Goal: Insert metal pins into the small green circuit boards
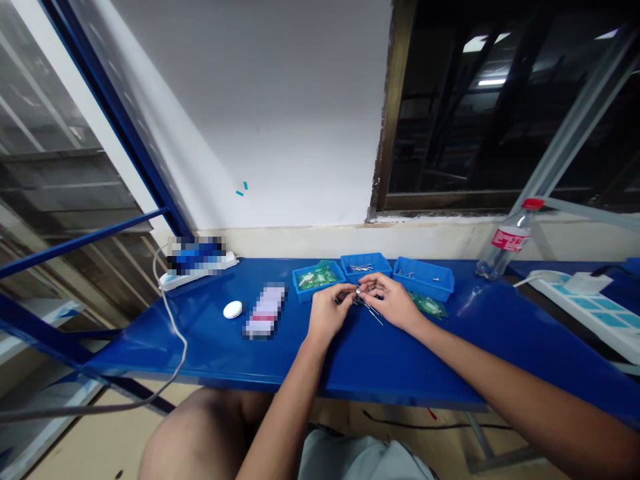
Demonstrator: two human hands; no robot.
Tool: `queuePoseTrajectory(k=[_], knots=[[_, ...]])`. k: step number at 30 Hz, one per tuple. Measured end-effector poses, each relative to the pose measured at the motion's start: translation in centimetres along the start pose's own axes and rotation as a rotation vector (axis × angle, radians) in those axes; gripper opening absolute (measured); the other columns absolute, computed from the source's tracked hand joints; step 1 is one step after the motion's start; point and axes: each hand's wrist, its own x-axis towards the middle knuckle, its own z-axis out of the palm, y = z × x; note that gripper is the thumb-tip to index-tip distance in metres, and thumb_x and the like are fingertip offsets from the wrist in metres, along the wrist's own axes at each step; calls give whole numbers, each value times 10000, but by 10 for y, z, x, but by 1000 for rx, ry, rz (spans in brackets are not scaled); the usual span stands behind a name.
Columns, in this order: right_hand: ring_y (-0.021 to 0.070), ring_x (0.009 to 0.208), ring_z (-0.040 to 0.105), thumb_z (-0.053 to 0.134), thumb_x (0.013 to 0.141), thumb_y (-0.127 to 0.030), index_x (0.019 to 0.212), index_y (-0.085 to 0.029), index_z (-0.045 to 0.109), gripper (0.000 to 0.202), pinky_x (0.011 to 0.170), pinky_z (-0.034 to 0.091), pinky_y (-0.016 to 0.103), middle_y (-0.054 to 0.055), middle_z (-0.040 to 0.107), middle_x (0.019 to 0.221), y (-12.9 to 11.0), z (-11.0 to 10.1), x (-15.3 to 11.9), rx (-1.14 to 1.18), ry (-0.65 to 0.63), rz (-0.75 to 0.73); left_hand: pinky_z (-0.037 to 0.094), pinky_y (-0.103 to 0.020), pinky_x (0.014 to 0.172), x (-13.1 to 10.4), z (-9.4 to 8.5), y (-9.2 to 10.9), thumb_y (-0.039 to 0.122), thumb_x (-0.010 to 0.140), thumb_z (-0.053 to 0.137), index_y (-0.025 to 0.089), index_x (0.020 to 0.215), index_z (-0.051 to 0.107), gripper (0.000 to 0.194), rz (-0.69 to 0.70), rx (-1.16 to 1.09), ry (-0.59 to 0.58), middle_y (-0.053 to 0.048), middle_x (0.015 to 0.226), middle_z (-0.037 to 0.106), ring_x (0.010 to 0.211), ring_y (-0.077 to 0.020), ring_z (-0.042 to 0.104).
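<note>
My left hand (328,311) and my right hand (394,301) meet over the blue table, fingertips almost touching. Between them is a small round whitish piece (358,291), pinched by my right thumb and finger. My left thumb and fingers are closed too, but what they hold is too small to make out. Several thin metal rods (374,315) show just below the fingertips. Behind my hands stand a blue tray (304,298) holding a green bag of parts, a second blue tray (345,266) with thin metal pieces, and a third blue tray (445,291) with a few small parts.
A green plastic bag (429,305) lies by my right wrist. Left on the table (200,353) are a white round case (233,309) and a blurred-out phone-like object (266,312). A plastic bottle (507,240) and power strips (590,310) (200,273) stand towards the sides.
</note>
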Motion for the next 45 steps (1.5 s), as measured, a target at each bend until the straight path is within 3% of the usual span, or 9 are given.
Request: queuePoseTrajectory(k=[10, 20, 26, 29, 32, 36, 39, 45], knots=[[199, 885, 701, 737, 878, -296, 1500, -274, 393, 711, 825, 612, 373, 27, 689, 983, -5, 1, -1, 73, 32, -73, 608, -280, 799, 0, -2, 2, 200, 910, 703, 226, 991, 784, 118, 6, -38, 55, -25, 997, 816, 803, -166, 759], [204, 917, 679, 688, 910, -276, 1533, -281, 365, 701, 813, 601, 364, 33, 655, 1006, -8, 3, -2, 49, 5, -108, 615, -276, 807, -1, 0, 0, 241, 915, 716, 206, 1029, 750, 124, -11, -98, 63, -44, 996, 805, 858, -174, 765], [193, 828, 646, 626, 928, -244, 1433, -266, 491, 523, 749, 583, 348, 40, 630, 1006, -13, -4, 0, -195, 22, -192, 608, -305, 884, -3, 1, 2, 243, 950, 670, 215, 1108, 727, 170, 32, -42, -26, -57, 1089, 794, 957, -191, 759], [221, 856, 636, 581, 933, -199, 1194, -253, 642, 274, 826, 560, 390, 62, 641, 1029, -17, -20, 6, -449, 76, -288, 561, -368, 1002, -4, 3, 0, 235, 955, 662, 234, 1170, 735, 227, 118, 127, -99, -64, 1168, 780, 1098, -227, 722], [269, 966, 632, 542, 932, -160, 1049, -238, 665, 187, 894, 530, 417, 91, 659, 1041, -11, -43, 12, -654, 165, -316, 507, -422, 1064, -6, 6, -4, 254, 960, 660, 243, 1195, 746, 250, 192, 248, -165, -76, 1239, 763, 1183, -254, 687], [317, 1019, 595, 554, 907, -168, 994, -211, 680, 159, 950, 474, 457, 117, 680, 999, 14, -70, 18, -928, 278, -237, 462, -447, 1065, -6, 7, -9, 216, 932, 684, 260, 1081, 781, 183, 196, 369, -213, -57, 1144, 797, 1103, -256, 717], [312, 929, 590, 565, 922, -218, 932, -212, 691, 127, 905, 452, 454, 106, 707, 910, 31, -81, 19, -1021, 239, -124, 459, -430, 1035, -5, 7, -13, 153, 918, 677, 272, 1051, 781, 206, 177, 402, -234, -37, 1115, 806, 1049, -247, 736], [363, 1045, 563, 598, 946, -323, 1011, -218, 701, 160, 885, 432, 480, 137, 720, 1053, 33, -77, 16, -1079, 269, -72, 475, -383, 965, -3, 7, -15, 123, 935, 648, 231, 1009, 768, 178, 181, 442, -250, -58, 1047, 803, 956, -232, 739]])
